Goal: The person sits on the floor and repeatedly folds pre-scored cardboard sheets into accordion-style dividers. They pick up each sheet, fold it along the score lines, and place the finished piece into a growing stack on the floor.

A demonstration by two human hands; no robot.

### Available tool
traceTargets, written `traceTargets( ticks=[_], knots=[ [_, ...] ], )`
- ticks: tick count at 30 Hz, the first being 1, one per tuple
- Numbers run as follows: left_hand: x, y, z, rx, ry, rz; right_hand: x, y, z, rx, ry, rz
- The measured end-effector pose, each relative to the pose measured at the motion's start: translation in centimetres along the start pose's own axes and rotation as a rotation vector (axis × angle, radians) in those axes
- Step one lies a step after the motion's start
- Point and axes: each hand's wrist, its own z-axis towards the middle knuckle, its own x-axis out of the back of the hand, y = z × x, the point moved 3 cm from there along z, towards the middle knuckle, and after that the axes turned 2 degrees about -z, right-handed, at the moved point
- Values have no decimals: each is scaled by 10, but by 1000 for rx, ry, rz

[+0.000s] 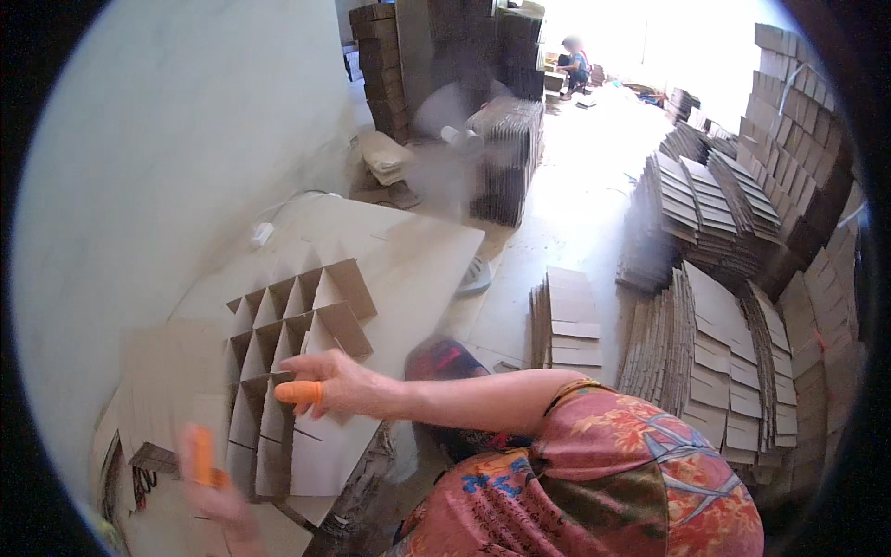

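A cardboard divider grid (269,330) of interlocked slotted strips stands on a pale board (408,237) in front of me. My right hand (329,385), with an orange cover on one finger, reaches across the grid's near part. Its thumb and forefinger pinch the top edge of a divider strip there. Left of the grid is my left hand (212,478), smeared by motion, with orange covers on its fingers; what it holds, if anything, does not show. Close beside it lie flat cardboard pieces (172,376).
Stacks of slotted cardboard strips (687,343) fill the right side. A fan (459,139) and a tall cardboard bundle (510,158) stand beyond the board. A white power socket (263,234) lies by the wall. Far off, another person (575,70) crouches. A grey slipper (475,277) lies by the board.
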Motion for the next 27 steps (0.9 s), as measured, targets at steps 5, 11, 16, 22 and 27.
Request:
traceTargets(
  ticks=[5,11,16,22,27],
  knots=[
    [-18,68,-51,-90,-316,13,-22,6,-5,-116,157,181],
    [16,51,-63,20,-3,136,21,-37,-42,355,317,162],
    [60,-7,-102,646,363,-109,1,-49,-37,480,301,-75],
    [51,-18,-112,722,356,-132,-8,-36,-40,460,281,-347],
    [52,-24,-119,749,360,-192,-13,-42,-42,431,258,-407]
  ],
)
